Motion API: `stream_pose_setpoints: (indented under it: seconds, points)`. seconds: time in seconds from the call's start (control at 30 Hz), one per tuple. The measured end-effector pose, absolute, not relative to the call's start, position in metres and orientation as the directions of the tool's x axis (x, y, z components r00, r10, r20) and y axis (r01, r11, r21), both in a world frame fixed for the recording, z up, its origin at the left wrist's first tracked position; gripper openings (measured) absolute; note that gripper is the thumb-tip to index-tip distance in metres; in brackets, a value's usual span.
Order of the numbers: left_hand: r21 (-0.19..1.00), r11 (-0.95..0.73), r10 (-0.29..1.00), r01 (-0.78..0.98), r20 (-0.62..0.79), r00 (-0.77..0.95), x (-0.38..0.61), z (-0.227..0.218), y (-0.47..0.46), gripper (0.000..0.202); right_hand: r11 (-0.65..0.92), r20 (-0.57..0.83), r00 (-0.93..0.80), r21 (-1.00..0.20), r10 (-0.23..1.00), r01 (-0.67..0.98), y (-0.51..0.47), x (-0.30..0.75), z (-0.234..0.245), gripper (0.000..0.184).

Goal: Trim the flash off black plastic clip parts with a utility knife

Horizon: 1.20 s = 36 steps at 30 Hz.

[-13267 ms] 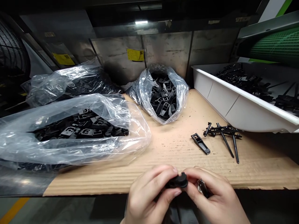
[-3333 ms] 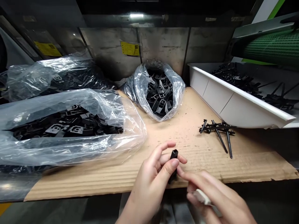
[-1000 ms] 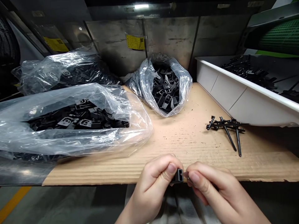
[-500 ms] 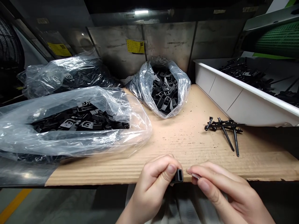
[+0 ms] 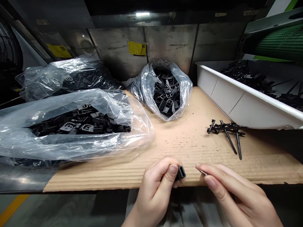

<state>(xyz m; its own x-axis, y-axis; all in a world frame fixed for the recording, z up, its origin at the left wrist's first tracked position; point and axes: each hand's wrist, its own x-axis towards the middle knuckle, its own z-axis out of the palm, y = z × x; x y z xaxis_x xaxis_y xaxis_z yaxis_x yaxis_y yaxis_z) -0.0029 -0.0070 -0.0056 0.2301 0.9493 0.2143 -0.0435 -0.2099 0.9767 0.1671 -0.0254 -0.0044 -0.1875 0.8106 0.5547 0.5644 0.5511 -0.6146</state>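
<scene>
My left hand [image 5: 159, 186] is closed around a small black plastic part [image 5: 181, 173], whose rectangular open end faces right, towards my other hand. Between the thumb and forefinger of my right hand [image 5: 236, 189] is a thin, shiny metal blade [image 5: 203, 172]; most of it is hidden by the fingers, so I cannot tell its exact kind. A short gap separates the two hands, which are held over the front edge of the cardboard sheet [image 5: 165, 148].
An open plastic bag [image 5: 139, 126] of black parts lies at left, another bag [image 5: 59, 72] behind it. A third bag [image 5: 186, 86] stands at back centre. On the right are a white bin [image 5: 220, 88] of black pieces and a black branched plastic piece [image 5: 227, 129].
My right hand has drawn back slightly to the right with the metal blade, widening the gap. The black part in my left hand has tilted a little.
</scene>
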Motion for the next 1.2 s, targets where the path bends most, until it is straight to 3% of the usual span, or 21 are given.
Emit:
stream_pose_setpoints:
  seconds: [0.13, 0.33, 0.6, 0.9, 1.2]
  points:
    - [0.963, -0.022, 0.958, -0.269, 0.097, 0.270, 0.001, -0.007, -0.007, 0.016, 0.473, 0.524, -0.039, -0.730, 0.851, 0.493, -0.030, 0.166, -0.009, 0.022]
    - [0.982, -0.177, 0.948, -0.059, 0.186, 0.258, -0.004, -0.002, -0.004, 0.025, 0.459, 0.501, -0.027, -0.767, 0.865, 0.448, -0.031, 0.159, -0.014, 0.023]
    - [0.972, -0.223, 0.932, -0.067, 0.233, 0.278, -0.008, -0.004, -0.005, 0.019, 0.522, 0.531, -0.147, -0.676, 0.835, 0.520, -0.023, 0.158, -0.007, 0.027]
    - [0.948, -0.316, 0.911, 0.029, 0.294, 0.290, -0.009, -0.001, -0.002, 0.021, 0.512, 0.508, -0.156, -0.701, 0.847, 0.496, -0.020, 0.155, -0.004, 0.029]
    - [0.915, -0.382, 0.899, 0.128, 0.336, 0.282, -0.008, -0.004, -0.002, 0.021, 0.353, 0.329, -0.132, -0.831, 0.935, 0.431, -0.018, 0.154, 0.005, 0.017]
